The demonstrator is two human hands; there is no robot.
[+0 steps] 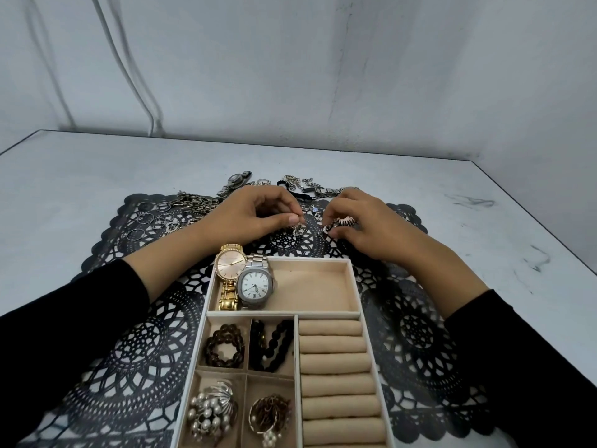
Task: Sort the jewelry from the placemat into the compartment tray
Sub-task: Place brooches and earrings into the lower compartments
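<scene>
Left hand (258, 215) pinches small silver piece (298, 228) at frame centre, just over black lace placemat (145, 350). Right hand (365, 226) pinches second piece (327, 229). Possibly earring pair, too small to tell. Likely matched up before dropping into compartment tray (355, 286), lower centre.

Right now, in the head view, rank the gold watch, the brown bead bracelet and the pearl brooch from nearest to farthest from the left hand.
1. Gold watch, at the tray top-left, just short of the left hand, which pinches a small silver piece.
2. Brown bead bracelet, middle-left compartment.
3. Pearl brooch, bottom-left compartment, nearest the camera.
</scene>
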